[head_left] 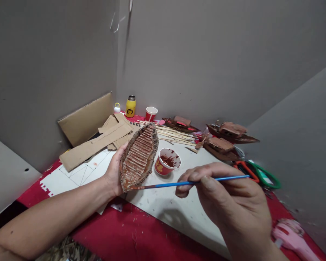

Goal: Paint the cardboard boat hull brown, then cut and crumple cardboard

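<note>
Closest to the camera is the right hand [230, 203], thumb and fingers pinching a blue-handled paintbrush [168, 185], with a pink glue gun [290, 235] lying off to its right on the red-covered table [111, 232]. The brush points left, bristles right at the near end of a little cardboard boat [139, 154], though I honestly can't tell if they're touching. That boat's up over the table in the left hand [115, 170], which grips it by the left side, most of the fingers hidden behind it. Ribbed inside, brownish-red paint all over the ribs. Just right of the boat there's a red paper cup [165, 169] with the same sort of paint in it, sitting on a white sheet [184, 214]. Further back you've got green-handled scissors [270, 177] on the right, cardboard strips [95, 145] piled on the left and a bunch of thin wooden sticks [171, 135] in the middle. Past those, three roofed brown boats [230, 132] on the right, another cup [151, 114] and a yellow bottle [130, 106], then grey walls [206, 54].
</note>
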The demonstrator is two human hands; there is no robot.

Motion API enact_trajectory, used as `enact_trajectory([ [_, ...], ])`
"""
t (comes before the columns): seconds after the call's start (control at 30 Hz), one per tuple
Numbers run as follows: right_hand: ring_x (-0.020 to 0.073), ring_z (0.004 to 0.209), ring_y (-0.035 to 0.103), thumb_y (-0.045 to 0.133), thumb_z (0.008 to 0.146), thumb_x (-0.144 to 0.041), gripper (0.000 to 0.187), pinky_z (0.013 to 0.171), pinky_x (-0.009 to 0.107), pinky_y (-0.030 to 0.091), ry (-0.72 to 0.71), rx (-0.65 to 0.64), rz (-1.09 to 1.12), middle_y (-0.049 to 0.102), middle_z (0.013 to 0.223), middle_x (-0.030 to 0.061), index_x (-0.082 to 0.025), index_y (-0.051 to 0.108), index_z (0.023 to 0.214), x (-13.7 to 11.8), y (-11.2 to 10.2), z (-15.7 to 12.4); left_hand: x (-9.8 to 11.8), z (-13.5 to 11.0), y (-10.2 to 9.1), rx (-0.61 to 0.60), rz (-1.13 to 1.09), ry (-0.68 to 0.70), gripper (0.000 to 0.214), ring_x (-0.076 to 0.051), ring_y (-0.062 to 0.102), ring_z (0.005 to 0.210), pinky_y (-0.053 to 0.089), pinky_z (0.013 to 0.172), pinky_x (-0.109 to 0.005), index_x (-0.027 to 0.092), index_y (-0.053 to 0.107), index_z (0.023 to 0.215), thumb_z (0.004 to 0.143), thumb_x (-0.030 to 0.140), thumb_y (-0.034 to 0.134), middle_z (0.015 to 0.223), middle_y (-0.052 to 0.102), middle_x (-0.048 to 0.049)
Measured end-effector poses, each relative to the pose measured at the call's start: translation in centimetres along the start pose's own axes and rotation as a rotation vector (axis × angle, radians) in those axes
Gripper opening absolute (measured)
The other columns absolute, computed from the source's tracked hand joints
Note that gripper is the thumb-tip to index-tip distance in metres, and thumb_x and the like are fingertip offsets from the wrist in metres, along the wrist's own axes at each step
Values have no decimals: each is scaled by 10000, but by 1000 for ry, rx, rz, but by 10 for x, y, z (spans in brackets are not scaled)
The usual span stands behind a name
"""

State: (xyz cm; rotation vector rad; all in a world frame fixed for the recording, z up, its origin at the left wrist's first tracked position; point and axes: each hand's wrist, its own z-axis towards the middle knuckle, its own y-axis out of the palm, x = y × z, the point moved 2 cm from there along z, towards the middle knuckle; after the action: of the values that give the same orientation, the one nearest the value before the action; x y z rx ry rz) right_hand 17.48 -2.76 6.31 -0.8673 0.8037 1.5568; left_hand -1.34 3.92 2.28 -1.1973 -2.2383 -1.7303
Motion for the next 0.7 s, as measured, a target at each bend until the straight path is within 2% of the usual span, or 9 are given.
enact_trajectory([
  [0.1, 161, 712, 753, 640, 965, -224, 134, 659, 275, 647, -27, -22, -28, 759, 827, 16, -274, 760, 997, 0, 4, -1, -2, 0, 2, -12, 9, 26, 479, -191, 675, 523, 606, 592, -327, 123, 742, 839, 1000, 414, 398, 669, 742, -85],
  [0.23, 153, 709, 759, 623, 973, -201, 160, 668, 255, 648, -64, -79, -86, 768, 824, 16, -283, 750, 1027, -2, 9, -1, -3, -2, 6, 51, -30, 80, 462, -188, 711, 611, 612, 666, -306, 112, 746, 845, 1011, 347, 385, 724, 764, -91],
  [0.37, 166, 699, 756, 625, 967, -184, 139, 651, 270, 644, -100, -103, -138, 760, 821, 27, -252, 735, 1016, -7, 5, -1, -4, -2, 5, 51, -43, 89, 448, -167, 694, 567, 609, 648, -286, 129, 751, 808, 1007, 346, 413, 695, 758, -69],
  [0.5, 154, 713, 744, 616, 975, -187, 134, 670, 263, 635, -122, -114, -180, 757, 811, 18, -246, 725, 1027, -14, 0, -3, -3, -2, 5, 46, -51, 88, 449, -185, 712, 608, 616, 701, -313, 136, 748, 780, 1000, 349, 420, 659, 744, -69],
  [0.6, 149, 693, 744, 636, 968, -209, 104, 660, 261, 639, -132, -52, -178, 750, 811, 10, -238, 731, 998, -16, 0, -4, -3, -2, 4, 51, -42, 47, 444, -210, 728, 657, 619, 736, -350, 137, 744, 779, 987, 377, 435, 635, 732, -75],
  [0.7, 153, 691, 752, 656, 951, -188, 109, 655, 265, 649, -156, 36, -208, 751, 844, 15, -234, 748, 985, -12, 2, -3, -6, -2, 3, 25, -42, 45, 412, -224, 741, 720, 614, 774, -362, 132, 759, 861, 977, 378, 449, 685, 753, -84],
])
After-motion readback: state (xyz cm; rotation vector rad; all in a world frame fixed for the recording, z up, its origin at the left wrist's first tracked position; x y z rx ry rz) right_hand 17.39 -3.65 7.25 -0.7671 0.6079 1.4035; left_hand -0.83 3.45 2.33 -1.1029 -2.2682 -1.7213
